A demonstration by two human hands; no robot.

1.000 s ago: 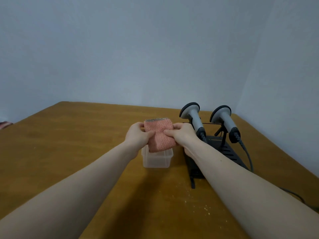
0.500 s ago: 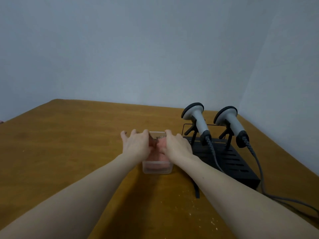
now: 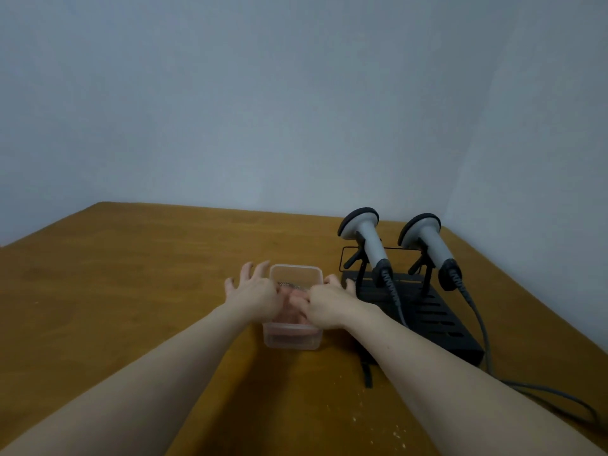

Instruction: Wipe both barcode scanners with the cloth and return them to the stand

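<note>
Two grey barcode scanners with black rims sit in a black stand on the right: the left scanner and the right scanner. The pink cloth lies inside a clear plastic box just left of the stand. My left hand hovers over the box's left rim with fingers spread and its thumb down on the cloth. My right hand is over the right rim, fingers apart, thumb pressing into the box. Most of the cloth is hidden under my hands.
The box and stand rest on a brown wooden table in a corner of pale walls. Grey cables run from the scanners off to the right front. A black strap lies in front of the stand.
A second ago both hands held the folded cloth up above the box. They lowered it into the box, and my fingers have since spread apart over the rims.
</note>
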